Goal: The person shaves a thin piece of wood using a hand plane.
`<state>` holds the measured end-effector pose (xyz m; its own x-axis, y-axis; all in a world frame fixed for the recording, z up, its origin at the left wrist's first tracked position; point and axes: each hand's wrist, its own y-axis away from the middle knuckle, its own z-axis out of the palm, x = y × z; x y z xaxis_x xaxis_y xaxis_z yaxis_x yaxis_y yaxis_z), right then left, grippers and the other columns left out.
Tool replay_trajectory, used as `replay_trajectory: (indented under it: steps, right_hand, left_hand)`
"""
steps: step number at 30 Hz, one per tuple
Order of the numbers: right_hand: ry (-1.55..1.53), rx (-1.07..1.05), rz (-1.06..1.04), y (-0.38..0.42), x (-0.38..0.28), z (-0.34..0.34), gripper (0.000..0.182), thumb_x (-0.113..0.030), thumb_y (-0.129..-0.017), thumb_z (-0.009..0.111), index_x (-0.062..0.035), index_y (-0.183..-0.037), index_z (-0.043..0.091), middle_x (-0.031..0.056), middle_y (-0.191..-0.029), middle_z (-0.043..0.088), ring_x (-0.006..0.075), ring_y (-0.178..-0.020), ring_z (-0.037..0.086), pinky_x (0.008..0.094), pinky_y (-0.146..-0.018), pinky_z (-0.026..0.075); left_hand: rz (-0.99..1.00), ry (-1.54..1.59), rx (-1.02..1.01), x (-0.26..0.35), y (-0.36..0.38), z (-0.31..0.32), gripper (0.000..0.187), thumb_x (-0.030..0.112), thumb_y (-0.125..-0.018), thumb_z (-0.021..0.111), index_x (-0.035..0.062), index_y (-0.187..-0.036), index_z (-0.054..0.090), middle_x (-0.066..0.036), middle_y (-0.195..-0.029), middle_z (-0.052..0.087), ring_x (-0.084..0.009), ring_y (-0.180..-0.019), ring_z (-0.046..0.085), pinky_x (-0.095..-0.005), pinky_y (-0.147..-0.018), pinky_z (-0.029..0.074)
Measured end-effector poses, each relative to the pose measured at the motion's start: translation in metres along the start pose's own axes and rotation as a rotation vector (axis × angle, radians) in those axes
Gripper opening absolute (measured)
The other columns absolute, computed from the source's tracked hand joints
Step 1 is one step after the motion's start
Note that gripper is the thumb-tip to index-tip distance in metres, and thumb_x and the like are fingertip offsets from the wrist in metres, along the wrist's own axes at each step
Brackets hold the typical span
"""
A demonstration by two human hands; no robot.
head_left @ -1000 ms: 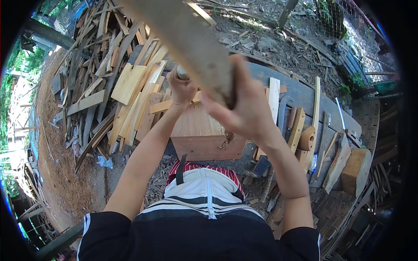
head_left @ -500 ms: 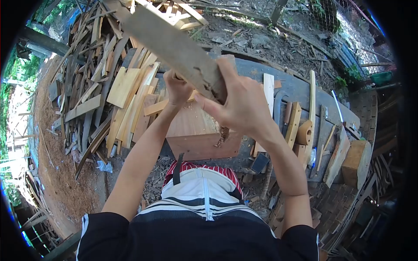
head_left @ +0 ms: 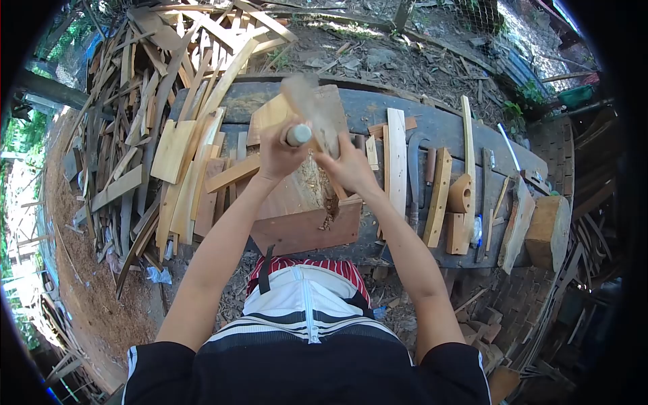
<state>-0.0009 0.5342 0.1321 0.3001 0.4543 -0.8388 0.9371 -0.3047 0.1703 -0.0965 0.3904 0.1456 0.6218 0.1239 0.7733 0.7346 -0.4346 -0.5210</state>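
The big, boxy wood block (head_left: 297,231) sits below your left hand (head_left: 282,155) and right hand (head_left: 351,165). Your right grips a blurry wood piece (head_left: 312,111); beside it, your left squeezes a pale, round-ended handle (head_left: 298,135). Crumbly chips (head_left: 329,209) lie on top.

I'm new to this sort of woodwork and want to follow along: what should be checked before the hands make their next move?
1. Left hand wrapped around the round-ended handle: ok.
2. Handle's pale end showing past that hand: ok.
3. Right hand gripping the wooden billet, which is blurred: ok.
4. Handle's far end well placed: cannot tell, it is hidden.
5. Wooden block free of debris: not ok, wood chips lie on it.
6. Block secured: cannot tell.
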Motion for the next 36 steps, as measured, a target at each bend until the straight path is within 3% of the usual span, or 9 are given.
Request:
replay_trajectory:
  steps: [8, 13, 15, 19, 22, 24, 28, 34, 36]
  right_hand:
    - [0.469, -0.053, -0.099, 0.022, 0.061, 0.040, 0.051, -0.034, -0.077, 0.062, -0.0056, -0.115, 0.043, 0.0251, -0.080, 0.067, 0.0446, -0.080, 0.066, 0.0534, -0.067, 0.051]
    - [0.463, 0.042, -0.066, 0.027, 0.059, 0.051, 0.053, -0.026, -0.075, 0.059, -0.0032, -0.120, 0.041, 0.0256, -0.076, 0.066, 0.0438, -0.073, 0.066, 0.0527, -0.064, 0.052]
    - [0.470, 0.041, -0.055, 0.026, 0.058, 0.057, 0.057, -0.030, -0.075, 0.063, -0.0019, -0.120, 0.042, 0.0247, -0.073, 0.066, 0.0423, -0.070, 0.067, 0.0508, -0.062, 0.053]
    - [0.447, 0.058, -0.026, 0.028, 0.054, 0.057, 0.067, -0.043, -0.074, 0.070, -0.0020, -0.120, 0.043, 0.0222, -0.071, 0.066, 0.0403, -0.066, 0.067, 0.0495, -0.059, 0.053]
    - [0.453, 0.061, -0.022, 0.027, 0.054, 0.058, 0.066, -0.043, -0.076, 0.069, -0.0020, -0.120, 0.043, 0.0222, -0.071, 0.066, 0.0412, -0.066, 0.067, 0.0499, -0.058, 0.052]
    - [0.423, 0.031, 0.033, 0.027, 0.052, 0.060, 0.065, -0.045, -0.077, 0.069, -0.0023, -0.119, 0.042, 0.0225, -0.072, 0.066, 0.0426, -0.067, 0.066, 0.0514, -0.060, 0.052]
    - [0.250, 0.157, 0.143, 0.037, 0.048, 0.068, 0.063, -0.049, -0.080, 0.067, -0.0020, -0.114, 0.043, 0.0248, -0.077, 0.066, 0.0444, -0.072, 0.066, 0.0540, -0.064, 0.051]
    - [0.177, 0.198, 0.278, 0.047, 0.047, 0.064, 0.060, -0.049, -0.082, 0.066, -0.0013, -0.114, 0.049, 0.0233, -0.105, 0.060, 0.0393, -0.096, 0.063, 0.0492, -0.075, 0.052]
    - [0.340, 0.172, 0.036, 0.052, 0.050, 0.059, 0.051, -0.043, -0.085, 0.065, -0.0018, -0.114, 0.055, 0.0188, -0.109, 0.056, 0.0346, -0.103, 0.057, 0.0442, -0.083, 0.049]
  left_hand:
    - [0.462, -0.240, -0.577, -0.008, 0.066, 0.032, 0.025, 0.018, -0.059, 0.076, 0.0161, -0.079, 0.060, -0.001, -0.064, 0.056, -0.0230, -0.057, 0.061, -0.0359, -0.050, 0.046]
    - [0.488, -0.241, -0.634, 0.003, 0.069, 0.012, 0.020, 0.017, -0.065, 0.074, 0.0152, -0.078, 0.060, -0.001, -0.062, 0.053, -0.0227, -0.055, 0.057, -0.0336, -0.050, 0.046]
    - [0.400, -0.114, -0.200, 0.014, 0.045, -0.008, 0.018, 0.010, -0.072, 0.073, 0.0116, -0.073, 0.055, -0.003, -0.062, 0.056, -0.0176, -0.051, 0.056, -0.0311, -0.049, 0.045]
    - [-0.260, 0.227, 0.500, 0.013, 0.012, -0.056, 0.020, 0.006, -0.088, 0.066, 0.0050, -0.073, 0.053, 0.004, -0.062, 0.051, -0.0047, -0.053, 0.048, -0.0264, -0.047, 0.039]
    - [-0.390, 0.125, 0.392, -0.002, 0.004, -0.104, 0.016, 0.011, -0.086, 0.070, 0.0022, -0.081, 0.057, 0.006, -0.064, 0.052, -0.0064, -0.058, 0.052, -0.0249, -0.052, 0.042]
    - [-0.480, -0.268, -0.110, -0.010, 0.003, -0.115, 0.020, 0.020, -0.084, 0.072, 0.0025, -0.091, 0.066, -0.004, -0.068, 0.061, -0.0117, -0.067, 0.061, -0.0278, -0.062, 0.048]
    - [-0.341, -0.802, -0.563, -0.058, 0.062, -0.105, 0.049, 0.028, -0.073, 0.079, 0.0091, -0.116, 0.064, -0.014, -0.114, 0.064, -0.0342, -0.105, 0.061, -0.0428, -0.086, 0.050]
    - [-0.356, -0.761, -0.482, -0.033, 0.073, -0.092, 0.031, 0.023, -0.077, 0.075, 0.0003, -0.095, 0.064, -0.019, -0.095, 0.064, -0.0401, -0.090, 0.061, -0.0467, -0.077, 0.048]
    - [-0.353, -0.822, -0.526, -0.027, 0.074, -0.090, 0.032, 0.025, -0.079, 0.073, -0.0004, -0.095, 0.064, -0.019, -0.095, 0.063, -0.0402, -0.089, 0.061, -0.0465, -0.077, 0.048]
